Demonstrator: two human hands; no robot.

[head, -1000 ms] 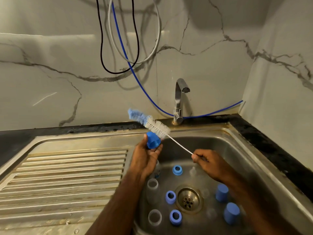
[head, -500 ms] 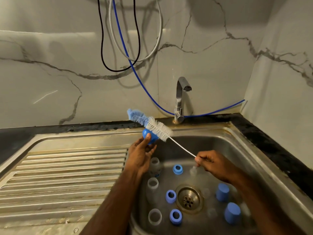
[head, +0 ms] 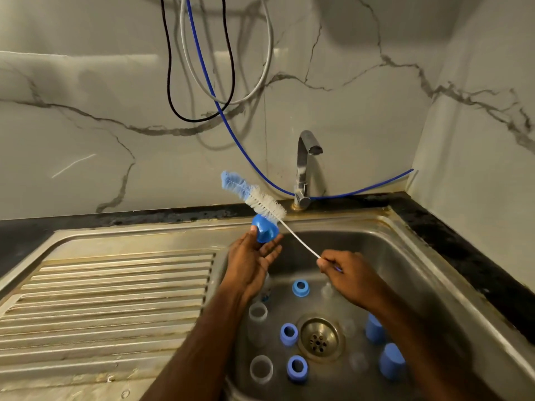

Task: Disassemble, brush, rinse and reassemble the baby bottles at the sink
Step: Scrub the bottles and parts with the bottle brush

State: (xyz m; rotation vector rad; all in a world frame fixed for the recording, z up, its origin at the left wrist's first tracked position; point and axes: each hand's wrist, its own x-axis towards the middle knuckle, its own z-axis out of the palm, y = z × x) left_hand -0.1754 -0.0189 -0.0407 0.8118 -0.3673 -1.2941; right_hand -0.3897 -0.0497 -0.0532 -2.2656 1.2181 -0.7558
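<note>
My left hand [head: 250, 263] holds a blue bottle cap [head: 264, 231] at its fingertips above the sink's left rim. My right hand [head: 347, 274] grips the thin white handle of a bottle brush [head: 265, 204], whose white and blue bristles lie across the top of the cap. Down in the steel sink [head: 405, 256] lie clear bottles [head: 257, 322] [head: 261, 369], blue collar rings [head: 300, 287] [head: 289, 333] [head: 297, 367], two more blue caps [head: 375, 328] [head: 391, 361] and clear teats [head: 327, 290].
The tap [head: 305, 169] stands at the back of the sink, with no water running. A ribbed drainboard [head: 110, 308] lies to the left. The drain [head: 319, 338] sits mid-basin. Black, grey and blue cables [head: 202, 82] hang on the marble wall. A dark counter [head: 463, 256] borders the right side.
The left hand has turned the blue cap under the bristles and its fingers have loosened around it. The brush has shifted slightly along the cap. The right hand stayed almost in place.
</note>
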